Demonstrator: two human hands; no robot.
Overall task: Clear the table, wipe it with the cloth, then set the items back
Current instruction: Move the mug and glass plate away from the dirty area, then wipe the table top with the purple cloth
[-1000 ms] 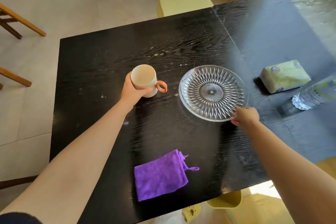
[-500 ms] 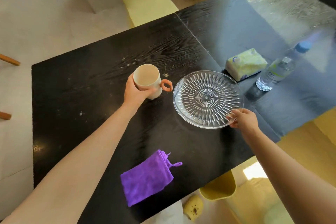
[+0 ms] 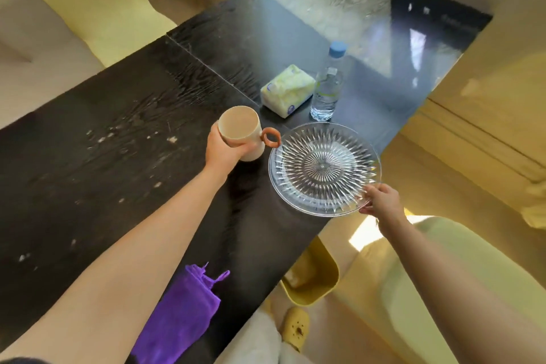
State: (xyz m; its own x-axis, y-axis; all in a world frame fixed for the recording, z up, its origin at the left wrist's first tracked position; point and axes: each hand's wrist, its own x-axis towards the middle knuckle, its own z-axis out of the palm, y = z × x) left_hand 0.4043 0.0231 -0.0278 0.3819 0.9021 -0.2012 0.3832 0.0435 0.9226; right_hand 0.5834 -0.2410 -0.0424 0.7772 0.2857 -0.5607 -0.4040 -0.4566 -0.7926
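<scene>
The purple cloth [image 3: 180, 316] lies flat on the black table [image 3: 97, 162], low in the frame, by your left arm. It is soft and light, so you can pinch it anywhere.

Your left hand [image 3: 223, 148] is wrapped tight around the cream mug [image 3: 242, 133], near the middle of the frame. The mug is hard and can break, so hold its body like this, or use the orange ring handle.

To the right, your right hand [image 3: 381, 199] pinches the near edge of the glass plate [image 3: 323, 167]. Part of the plate now hangs past the table edge. Glass is slick, heavy and easy to crack, and a pinch on one edge looks weak, so a hand underneath may be safer.

A second ago, the plate sat farther in on the table, and the water bottle [image 3: 328, 89] and tissue pack [image 3: 288, 90] were at the right edge of the frame. Now they are above the plate.
</scene>
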